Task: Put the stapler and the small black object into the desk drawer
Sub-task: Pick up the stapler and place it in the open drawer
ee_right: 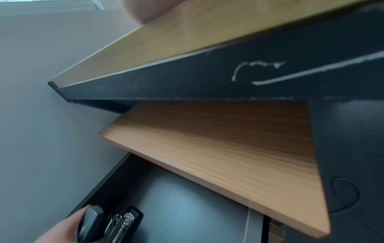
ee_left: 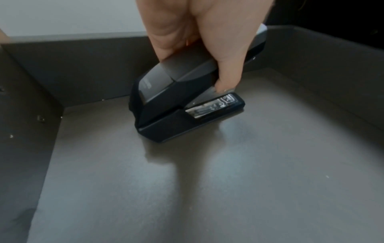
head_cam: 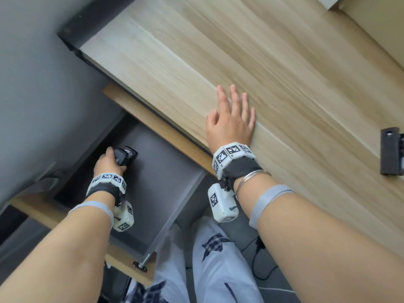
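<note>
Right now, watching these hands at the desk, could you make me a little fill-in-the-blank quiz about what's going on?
1. The left hand grips the ____, whose base meets the floor of the drawer.
2. The right hand rests flat on the ____.
3. The small black object lies on the desktop, not yet in the ____.

Missing words: stapler; desktop; drawer.
</note>
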`<act>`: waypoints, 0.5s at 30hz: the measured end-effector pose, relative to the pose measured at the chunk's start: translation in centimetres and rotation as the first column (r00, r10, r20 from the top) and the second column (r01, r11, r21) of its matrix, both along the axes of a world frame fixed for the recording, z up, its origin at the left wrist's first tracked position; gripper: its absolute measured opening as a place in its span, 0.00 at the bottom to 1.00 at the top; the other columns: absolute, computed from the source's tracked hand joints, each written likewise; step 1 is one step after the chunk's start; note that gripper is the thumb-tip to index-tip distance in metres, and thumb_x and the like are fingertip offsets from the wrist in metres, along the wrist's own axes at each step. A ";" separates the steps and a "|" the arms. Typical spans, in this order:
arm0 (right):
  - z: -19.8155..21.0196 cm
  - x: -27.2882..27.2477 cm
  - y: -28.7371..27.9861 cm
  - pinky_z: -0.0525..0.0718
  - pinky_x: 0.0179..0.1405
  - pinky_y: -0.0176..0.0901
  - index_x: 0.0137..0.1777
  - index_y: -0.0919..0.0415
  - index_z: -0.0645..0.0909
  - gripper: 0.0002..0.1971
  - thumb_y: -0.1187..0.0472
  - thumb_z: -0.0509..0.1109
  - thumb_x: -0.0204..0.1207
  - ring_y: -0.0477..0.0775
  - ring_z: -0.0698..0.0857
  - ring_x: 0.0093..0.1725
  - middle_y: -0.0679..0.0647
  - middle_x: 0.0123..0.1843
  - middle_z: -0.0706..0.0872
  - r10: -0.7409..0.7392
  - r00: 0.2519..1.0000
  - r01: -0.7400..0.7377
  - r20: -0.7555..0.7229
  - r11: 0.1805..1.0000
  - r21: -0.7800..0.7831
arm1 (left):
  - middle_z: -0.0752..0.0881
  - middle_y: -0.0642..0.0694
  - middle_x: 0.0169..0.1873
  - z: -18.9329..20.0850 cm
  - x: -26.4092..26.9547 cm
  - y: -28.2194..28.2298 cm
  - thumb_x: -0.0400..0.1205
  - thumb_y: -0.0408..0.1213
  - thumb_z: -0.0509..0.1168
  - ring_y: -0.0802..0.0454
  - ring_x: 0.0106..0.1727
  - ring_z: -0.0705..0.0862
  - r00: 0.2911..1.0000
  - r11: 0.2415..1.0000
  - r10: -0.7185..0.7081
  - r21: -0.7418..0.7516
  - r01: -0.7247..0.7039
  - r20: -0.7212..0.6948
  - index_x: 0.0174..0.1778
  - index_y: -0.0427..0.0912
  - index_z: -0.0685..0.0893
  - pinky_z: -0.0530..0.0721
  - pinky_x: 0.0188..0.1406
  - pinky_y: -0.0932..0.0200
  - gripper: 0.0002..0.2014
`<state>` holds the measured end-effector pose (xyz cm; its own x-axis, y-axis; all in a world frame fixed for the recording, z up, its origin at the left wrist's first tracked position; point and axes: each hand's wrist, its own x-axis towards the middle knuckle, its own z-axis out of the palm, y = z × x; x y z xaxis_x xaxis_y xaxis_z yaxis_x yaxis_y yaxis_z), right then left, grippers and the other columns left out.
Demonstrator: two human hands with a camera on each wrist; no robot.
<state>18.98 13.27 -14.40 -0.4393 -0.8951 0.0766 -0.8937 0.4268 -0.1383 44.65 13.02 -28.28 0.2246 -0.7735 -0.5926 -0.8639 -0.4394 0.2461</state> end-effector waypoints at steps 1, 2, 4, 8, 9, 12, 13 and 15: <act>0.0 0.0 0.0 0.56 0.82 0.57 0.79 0.41 0.63 0.29 0.53 0.57 0.77 0.54 0.60 0.84 0.46 0.84 0.62 -0.001 1.000 0.001 0.001 1.000 -0.007 | 0.81 0.26 0.57 -0.2 0.0 0.0 0.71 0.31 0.70 0.29 0.59 0.81 1.000 1.000 -0.002 -0.002 0.002 0.001 0.59 0.31 0.72 0.81 0.54 0.44 0.22; 0.1 0.1 0.0 0.56 0.82 0.57 0.79 0.41 0.64 0.29 0.53 0.57 0.77 0.55 0.60 0.84 0.46 0.84 0.63 -0.003 1.000 0.003 0.001 1.000 -0.010 | 0.81 0.26 0.57 -0.4 0.0 0.0 0.71 0.31 0.70 0.28 0.59 0.81 1.000 1.000 0.000 -0.004 0.000 0.002 0.59 0.31 0.72 0.81 0.54 0.44 0.22; 0.1 0.0 -0.1 0.56 0.82 0.57 0.79 0.41 0.64 0.29 0.53 0.57 0.76 0.54 0.60 0.84 0.46 0.84 0.63 -0.006 1.000 0.006 0.002 1.000 -0.003 | 0.80 0.26 0.58 -0.5 -0.1 -0.2 0.71 0.31 0.71 0.28 0.61 0.81 1.000 1.000 0.013 0.004 -0.013 0.007 0.62 0.32 0.72 0.81 0.55 0.43 0.24; 0.3 0.1 -0.1 0.58 0.81 0.58 0.78 0.42 0.66 0.29 0.54 0.58 0.75 0.56 0.62 0.83 0.47 0.83 0.65 -0.006 1.000 0.006 0.015 1.000 -0.026 | 0.81 0.30 0.61 0.2 0.1 -0.6 0.69 0.39 0.75 0.30 0.64 0.79 1.000 0.998 0.024 0.054 -0.024 -0.009 0.65 0.35 0.72 0.80 0.61 0.43 0.31; 0.3 0.1 0.0 0.58 0.81 0.59 0.78 0.42 0.66 0.29 0.54 0.59 0.75 0.56 0.63 0.83 0.48 0.83 0.66 -0.004 1.000 0.004 0.021 1.000 -0.030 | 0.81 0.31 0.63 0.7 0.1 -0.6 0.68 0.42 0.76 0.30 0.65 0.78 1.000 0.998 0.021 0.054 -0.021 -0.007 0.67 0.37 0.72 0.79 0.64 0.43 0.33; 0.4 0.1 0.0 0.58 0.81 0.59 0.78 0.43 0.67 0.29 0.55 0.59 0.75 0.57 0.64 0.83 0.48 0.83 0.67 -0.001 0.999 0.002 0.043 1.000 -0.027 | 0.79 0.32 0.66 2.7 0.1 -0.6 0.67 0.44 0.77 0.31 0.69 0.76 1.000 1.000 0.009 0.020 -0.009 -0.009 0.72 0.40 0.72 0.75 0.70 0.43 0.38; 0.5 0.2 0.1 0.59 0.81 0.59 0.78 0.43 0.67 0.29 0.55 0.59 0.75 0.58 0.64 0.83 0.49 0.83 0.67 0.000 0.999 0.002 0.049 1.000 -0.030 | 0.78 0.32 0.67 3.7 0.0 -0.5 0.67 0.44 0.77 0.32 0.69 0.75 1.000 1.000 -0.003 0.018 0.003 -0.013 0.72 0.40 0.72 0.75 0.70 0.43 0.38; 1.0 0.1 0.2 0.58 0.81 0.60 0.79 0.43 0.66 0.29 0.55 0.59 0.76 0.58 0.63 0.83 0.49 0.83 0.66 0.010 0.998 -0.009 0.066 1.000 -0.014 | 0.79 0.33 0.67 5.9 -0.3 -0.5 0.69 0.44 0.76 0.33 0.69 0.76 0.999 0.999 -0.029 0.026 0.029 -0.015 0.71 0.40 0.73 0.75 0.71 0.44 0.35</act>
<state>19.07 13.43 -13.45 -0.4356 -0.8982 0.0595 -0.8862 0.4164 -0.2031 44.30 12.53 -22.37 0.1933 -0.7639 -0.6157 -0.8728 -0.4206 0.2478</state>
